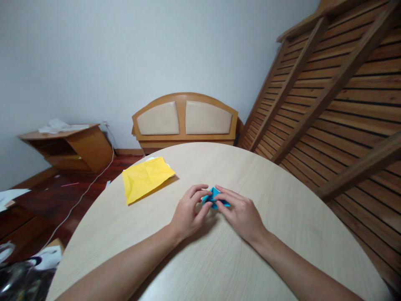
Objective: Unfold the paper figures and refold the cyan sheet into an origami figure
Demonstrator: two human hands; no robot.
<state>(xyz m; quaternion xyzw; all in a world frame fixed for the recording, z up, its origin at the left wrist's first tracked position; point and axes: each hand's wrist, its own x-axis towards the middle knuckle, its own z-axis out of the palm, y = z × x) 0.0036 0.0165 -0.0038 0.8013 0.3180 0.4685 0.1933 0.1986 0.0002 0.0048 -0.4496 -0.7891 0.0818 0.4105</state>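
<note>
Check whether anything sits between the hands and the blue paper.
Nothing visible does: the left hand and right hand both already touch the blue paper on the table. The yellow paper lies apart, to the left.

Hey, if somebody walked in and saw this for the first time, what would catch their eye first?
Probably the small blue folded paper at the middle of the round pale wooden table, pinched between the left hand and the right hand. Next, the creased yellow sheet lying near the table's far left edge. To the right, a big slatted wooden frame leans against the wall.
</note>
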